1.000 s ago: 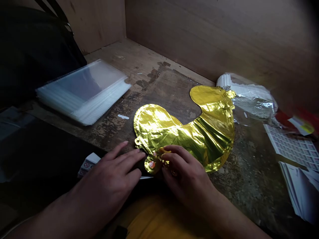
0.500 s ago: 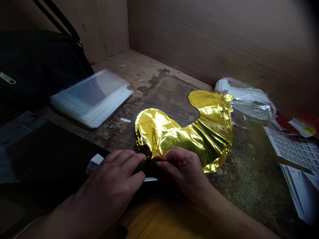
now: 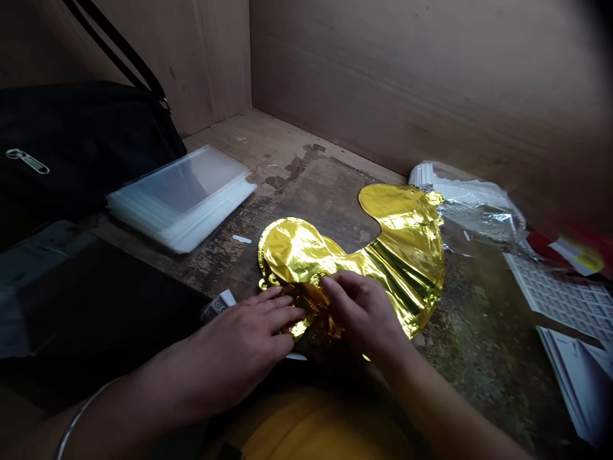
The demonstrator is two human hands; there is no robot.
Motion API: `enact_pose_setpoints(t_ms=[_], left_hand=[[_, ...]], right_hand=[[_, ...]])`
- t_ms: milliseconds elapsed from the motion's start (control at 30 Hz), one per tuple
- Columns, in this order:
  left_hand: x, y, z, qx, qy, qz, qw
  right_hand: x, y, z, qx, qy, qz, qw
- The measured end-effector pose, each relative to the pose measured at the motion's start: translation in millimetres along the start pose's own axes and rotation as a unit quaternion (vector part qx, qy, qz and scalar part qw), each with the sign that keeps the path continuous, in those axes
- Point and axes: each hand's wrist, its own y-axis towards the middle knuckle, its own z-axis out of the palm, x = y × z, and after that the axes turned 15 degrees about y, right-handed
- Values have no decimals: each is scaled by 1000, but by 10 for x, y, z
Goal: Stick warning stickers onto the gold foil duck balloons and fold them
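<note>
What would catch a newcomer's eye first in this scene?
The shiny gold foil balloon stands out first, lying in the middle of the worn wooden bench. The left hand and right hand sit at the front, on its crumpled near end. Further left, a stack of clear plastic bags lies beside a black bag.

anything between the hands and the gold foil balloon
Nothing visible does: the left hand and the right hand both lie directly on the crumpled end of the gold foil balloon. A small white printed packet lies just beyond the left hand, not between it and the foil.
</note>
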Motion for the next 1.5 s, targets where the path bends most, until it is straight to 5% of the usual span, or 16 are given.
enact_pose_setpoints(t_ms=[100,167,300,500,633,833,1033,1133,1233,1267,1333,1367,1433,1500], left_hand=[[1,24,-30,6,-14,-16,1000],[-13,32,-59,6,-22,-21,1000],[-21,35,-82,6,-27,-25,999],[-4,69,-120,-9,-12,-9,1000],[32,32,-8,-66,38,-14,997],[117,-44,316,-137,8,-24,990],[104,24,248,-120,23,-19,992],[42,79,9,-69,13,-31,997],[-34,118,-321,-8,-53,-36,998],[-51,132,-425,14,-82,-64,994],[-76,162,-593,64,-144,-128,979],[-87,177,-652,81,-183,-169,965],[-115,205,-722,123,-256,-245,927],[-149,218,-749,171,-310,-300,886]], right_hand=[[-35,-144,26,-24,-174,-207,963],[-74,-214,48,33,-249,-250,935],[-127,-255,103,81,-293,-222,927],[5,-193,114,56,-137,-142,979],[132,232,-426,-27,20,4,999],[33,962,-1759,-248,-58,-6,967],[-282,964,-2138,-339,-135,-69,929],[-157,874,-1975,-362,-165,-107,911],[71,573,-1438,-329,-183,-126,918],[155,413,-1199,-271,-183,-132,936],[314,50,-722,2,-163,-116,980],[377,-125,-512,113,-137,-96,980],[433,-392,-188,192,-77,-48,977],[394,-512,-4,192,-14,23,981]])
